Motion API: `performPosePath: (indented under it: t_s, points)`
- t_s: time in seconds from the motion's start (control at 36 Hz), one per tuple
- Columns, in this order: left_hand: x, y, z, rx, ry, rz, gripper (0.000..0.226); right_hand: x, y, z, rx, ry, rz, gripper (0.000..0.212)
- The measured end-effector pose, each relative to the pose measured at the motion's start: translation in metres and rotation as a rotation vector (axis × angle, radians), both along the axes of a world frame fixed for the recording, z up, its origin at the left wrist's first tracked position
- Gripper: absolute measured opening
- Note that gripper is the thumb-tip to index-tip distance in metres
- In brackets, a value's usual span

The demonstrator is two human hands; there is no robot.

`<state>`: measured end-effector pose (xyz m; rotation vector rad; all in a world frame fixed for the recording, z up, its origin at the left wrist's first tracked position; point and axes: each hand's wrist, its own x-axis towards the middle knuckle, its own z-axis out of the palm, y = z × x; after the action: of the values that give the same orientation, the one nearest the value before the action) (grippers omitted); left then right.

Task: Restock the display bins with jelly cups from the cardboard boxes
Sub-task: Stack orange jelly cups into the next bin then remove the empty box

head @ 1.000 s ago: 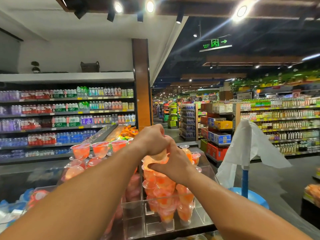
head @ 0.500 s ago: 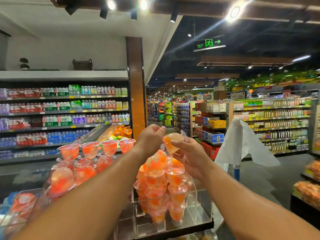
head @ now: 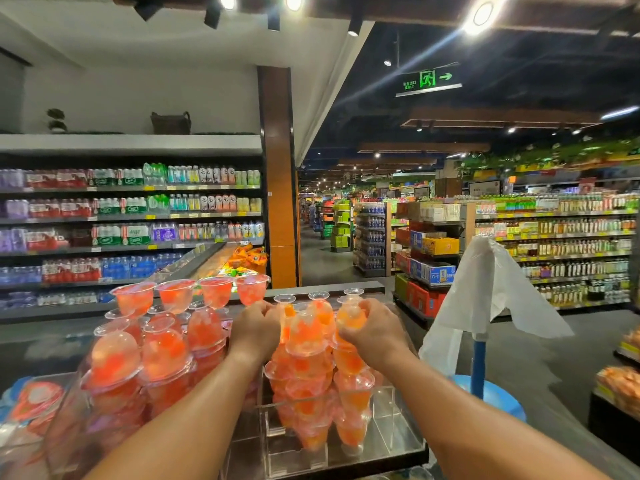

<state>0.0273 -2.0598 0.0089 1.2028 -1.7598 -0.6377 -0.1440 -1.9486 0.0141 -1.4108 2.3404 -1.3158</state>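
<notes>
Orange and red fill the lower half of the frame: you are standing at a supermarket display, with drink shelves across the left and a long aisle running away at centre.

Below that, in the lower centre, sits a clear acrylic display bin, its walls see-through, packed with jelly cups in stacked columns. A second mass of redder cups fills the lower left, some upright in a row along the back. At right, a white plastic bag hangs over a blue pole.

Both your forearms reach up from the bottom edge to the top of the orange stack. Your left hand is curled at the stack's left edge, fingers bent over the cup tops; whether it actually holds one you cannot tell from here. Your right hand grips an orange jelly cup at the stack's upper right, fingers wrapped round it.

That cup lies directly above the right-hand column, its long axis roughly vertical. The right hand is the nearer one, so seating it probably means a straight push downward. No cardboard boxes are in view.
</notes>
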Motion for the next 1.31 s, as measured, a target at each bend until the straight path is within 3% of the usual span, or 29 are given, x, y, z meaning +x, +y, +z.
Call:
performPosePath:
  t_s: [0.08, 0.14, 0.19, 0.31, 0.42, 0.67, 0.78, 0.92, 1.14, 1.31]
  points:
    - [0.003, 0.013, -0.013, -0.092, 0.035, -0.047, 0.046, 0.001, -0.004, -0.006, 0.001, 0.019, 0.004, 0.067]
    - [0.003, 0.018, -0.024, -0.151, -0.067, -0.071, 0.051, 0.003, -0.006, -0.010, -0.001, 0.031, 0.006, 0.066]
    - [-0.001, 0.020, -0.031, -0.188, -0.156, -0.081, 0.050, 0.004, -0.007, -0.013, -0.021, 0.041, 0.005, 0.065]
    - [-0.009, 0.024, -0.036, -0.209, -0.143, -0.094, 0.032, 0.004, -0.006, -0.018, -0.045, 0.024, 0.022, 0.065]
    - [-0.009, 0.020, -0.041, -0.197, -0.118, -0.104, 0.045, 0.003, -0.004, -0.022, -0.036, -0.008, 0.038, 0.069]
    - [-0.010, 0.033, -0.032, -0.113, -0.106, -0.131, 0.040, 0.001, -0.002, -0.022, 0.004, 0.005, 0.068, 0.073]
    - [-0.008, 0.032, -0.036, -0.110, -0.102, -0.098, 0.081, 0.003, -0.002, -0.024, 0.016, 0.031, 0.074, 0.079]
    - [-0.005, 0.039, -0.037, -0.115, -0.103, -0.103, 0.098, 0.003, 0.000, -0.027, 0.015, 0.047, 0.071, 0.092]
    - [0.002, 0.051, -0.026, -0.158, -0.163, -0.033, 0.091, -0.001, 0.010, -0.022, 0.015, 0.139, 0.027, 0.092]
    - [0.031, 0.070, -0.018, -0.227, -0.274, 0.054, 0.058, 0.014, 0.031, -0.012, 0.007, 0.370, 0.014, 0.074]
